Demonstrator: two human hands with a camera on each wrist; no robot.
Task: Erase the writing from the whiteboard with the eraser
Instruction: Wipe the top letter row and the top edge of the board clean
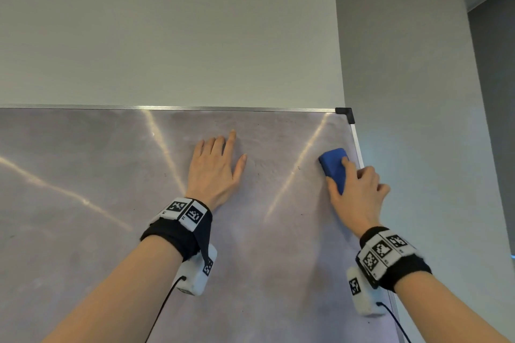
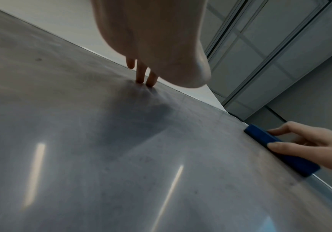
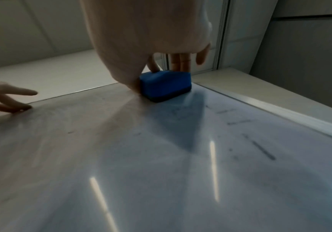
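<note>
A smudged grey whiteboard with a metal frame fills the lower part of the head view. My right hand grips a blue eraser and presses it against the board near the upper right corner, close to the right frame edge. In the right wrist view the eraser sits flat on the board under my fingers, and faint dark marks lie on the board nearer the camera. My left hand lies flat with straight fingers on the board, left of the eraser.
The board's top frame ends in a black corner cap. The right frame edge runs down beside the eraser. A pale wall rises above the board, and a grey wall stands to the right.
</note>
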